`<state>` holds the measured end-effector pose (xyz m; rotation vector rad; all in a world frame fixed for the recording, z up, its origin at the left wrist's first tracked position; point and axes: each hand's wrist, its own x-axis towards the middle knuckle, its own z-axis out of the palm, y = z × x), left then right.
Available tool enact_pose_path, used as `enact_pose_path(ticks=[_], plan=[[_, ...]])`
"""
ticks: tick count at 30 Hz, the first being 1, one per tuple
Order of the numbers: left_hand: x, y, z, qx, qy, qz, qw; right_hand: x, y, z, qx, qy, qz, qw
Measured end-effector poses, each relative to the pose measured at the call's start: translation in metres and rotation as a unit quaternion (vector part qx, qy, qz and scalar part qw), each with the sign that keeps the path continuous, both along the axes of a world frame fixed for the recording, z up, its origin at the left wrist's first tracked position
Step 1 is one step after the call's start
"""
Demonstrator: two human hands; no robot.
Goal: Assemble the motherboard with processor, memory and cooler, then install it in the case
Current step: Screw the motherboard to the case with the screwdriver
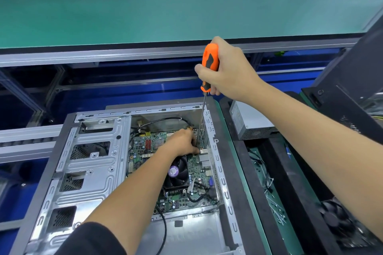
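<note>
Motherboard (159, 143) in case (91, 163), under left hand (182, 141) fingers (193, 141).

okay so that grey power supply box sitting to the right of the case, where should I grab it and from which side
Take the power supply by its two long side walls, coming down from above. It lies flat outside the case, its broad top face bare, so a hand can span it. Its near end is vented mesh, so I would probably avoid pressing there. The right hand must first put down the screwdriver.
</note>
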<state>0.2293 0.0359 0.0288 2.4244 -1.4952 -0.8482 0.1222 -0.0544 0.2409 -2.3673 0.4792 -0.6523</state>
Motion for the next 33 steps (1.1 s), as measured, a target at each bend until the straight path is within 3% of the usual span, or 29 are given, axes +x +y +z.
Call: enact_pose_path(ticks=[6, 13, 18, 21, 24, 26, 28, 30, 33], plan=[[-0.015, -0.009, 0.002, 0.010, -0.096, -0.047, 0.994, -0.020, 0.007, 0.027, 0.000, -0.039, -0.020, 0.999], [-0.017, -0.023, 0.052, -0.056, -0.050, 0.003, 0.997, -0.066, -0.002, 0.079, -0.034, -0.155, -0.053, 0.986], [-0.034, -0.013, 0.103, -0.005, -0.088, -0.046, 0.995, -0.100, -0.013, 0.095, -0.054, -0.187, -0.064, 0.979], [-0.062, -0.017, 0.126, 0.067, -0.213, -0.069, 0.972, -0.132, -0.024, 0.090, -0.051, -0.179, -0.058, 0.981], [-0.107, -0.030, 0.142, 0.067, -0.334, -0.073, 0.937, -0.170, -0.038, 0.075, -0.040, -0.166, -0.057, 0.984], [-0.144, -0.047, 0.140, 0.029, -0.302, -0.082, 0.949, -0.198, -0.049, 0.057, -0.025, -0.152, -0.057, 0.986], [-0.189, -0.068, 0.127, 0.007, -0.198, -0.130, 0.971, -0.223, -0.058, 0.037, -0.011, -0.130, -0.047, 0.990], [-0.233, -0.083, 0.105, 0.021, -0.118, -0.170, 0.978, -0.244, -0.064, 0.017, 0.003, -0.106, -0.041, 0.994], [-0.280, -0.087, 0.062, 0.042, -0.071, -0.198, 0.977, -0.270, -0.067, -0.020, 0.027, -0.055, -0.027, 0.998]])
